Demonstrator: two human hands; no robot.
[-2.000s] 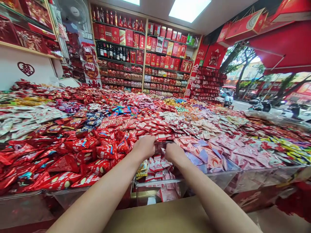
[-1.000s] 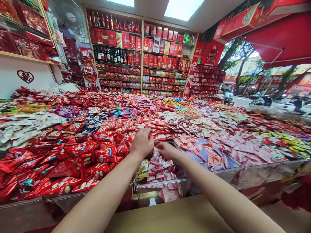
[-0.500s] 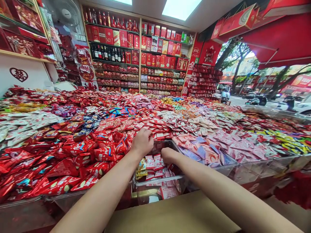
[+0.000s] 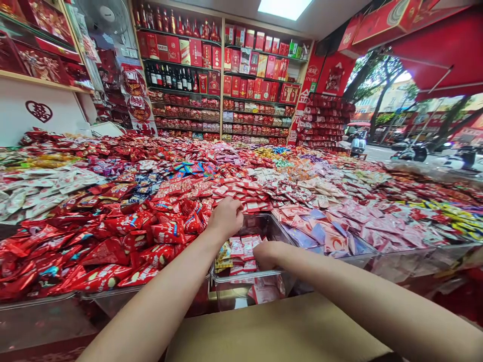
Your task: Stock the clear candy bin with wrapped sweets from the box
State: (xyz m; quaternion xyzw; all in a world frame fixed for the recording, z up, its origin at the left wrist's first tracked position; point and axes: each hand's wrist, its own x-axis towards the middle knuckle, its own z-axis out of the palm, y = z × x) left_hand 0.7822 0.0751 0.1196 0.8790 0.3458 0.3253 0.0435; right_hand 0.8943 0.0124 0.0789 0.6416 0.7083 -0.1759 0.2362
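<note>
A clear plastic bin holds small pink-and-white candy packets and a few yellow packets along its left side. At its back left edge is my left hand, fingers curled inward; whatever they may hold is hidden. My right hand reaches down into the bin's right side, against the packets. Its fingers are out of sight below the wrist, so their grip does not show. Red shiny candy bags lie heaped just left of my left hand.
A cardboard box stands below the bin, nearest me. Pink and lilac packets fill the bin to the right. Heaps of wrapped sweets stretch back towards shelves of red boxes and bottles. A street with scooters lies at right.
The view has shifted slightly, so the scene sits further right. My left hand stays at the bin's back left edge with fingers curled; my right hand remains down in the bin.
</note>
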